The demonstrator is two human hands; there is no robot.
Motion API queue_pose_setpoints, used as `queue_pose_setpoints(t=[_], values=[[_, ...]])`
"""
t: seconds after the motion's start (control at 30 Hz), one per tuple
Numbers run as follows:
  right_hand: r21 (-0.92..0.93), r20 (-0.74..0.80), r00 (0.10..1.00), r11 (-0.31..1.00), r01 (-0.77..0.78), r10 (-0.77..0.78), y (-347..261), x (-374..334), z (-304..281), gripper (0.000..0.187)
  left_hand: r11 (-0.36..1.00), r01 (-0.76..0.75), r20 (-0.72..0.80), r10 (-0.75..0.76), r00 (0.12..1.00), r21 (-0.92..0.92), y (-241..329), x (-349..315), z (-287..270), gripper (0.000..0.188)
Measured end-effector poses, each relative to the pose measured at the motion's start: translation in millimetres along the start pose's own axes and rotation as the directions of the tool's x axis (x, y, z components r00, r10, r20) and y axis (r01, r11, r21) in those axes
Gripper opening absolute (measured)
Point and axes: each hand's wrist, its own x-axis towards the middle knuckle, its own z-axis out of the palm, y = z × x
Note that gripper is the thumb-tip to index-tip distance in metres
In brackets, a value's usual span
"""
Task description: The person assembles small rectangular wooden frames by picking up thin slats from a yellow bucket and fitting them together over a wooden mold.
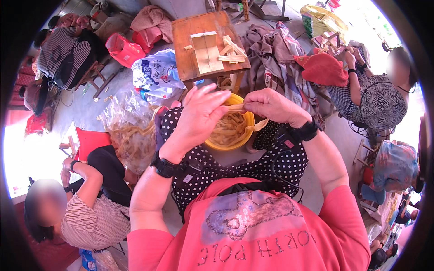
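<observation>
Brown wooden table: pale wooden board, small pale piece left, loose pale pieces right.

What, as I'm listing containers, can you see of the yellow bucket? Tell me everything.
The bucket is round and yellow, apparently plastic. It looks upright between the person's knees, open and holding tan strips. One strip seems to hang over its right rim. The left hand and right hand are above it, hiding part of the rim.

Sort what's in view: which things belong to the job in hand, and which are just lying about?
In the job: strip, right hand pinching it, left hand close by, yellow bucket of strips below; perhaps the wooden board.

Apparently lying about: cloth heap, blue-and-white bag, red bag.
</observation>
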Motion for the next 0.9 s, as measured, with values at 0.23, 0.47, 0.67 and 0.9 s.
queue_pose_setpoints(t=[0.23, 0.47, 0.67, 0.9], values=[[0.206, 0.010, 0.999, 0.978, 0.041, -0.044, 11.5, 24.5, 8.6, 0.037, 0.563, 0.645, 0.639, -0.248, 0.728, -0.517, -15.7, 14.3, -7.7, 0.036], [0.802, 0.060, 0.975, 0.571, -0.175, 0.215, 61.1, 59.5, 66.4, 0.052, -0.092, 0.431, 0.433, -0.355, 0.828, -0.898, -33.8, 2.1, 33.5, 0.038], [0.858, 0.466, 0.883, 0.212, -0.468, 0.060, 93.3, 90.5, 69.4, 0.063, 0.815, 0.135, 0.091, -0.101, 0.991, -0.564, -49.5, 8.2, 45.9, 0.027], [0.998, 0.051, 0.970, 0.030, -0.060, 0.237, 94.9, 120.3, 82.1, 0.028, 0.984, 0.119, -0.125, -0.136, 0.983, -0.130, -48.4, 12.9, 76.2, 0.034]])
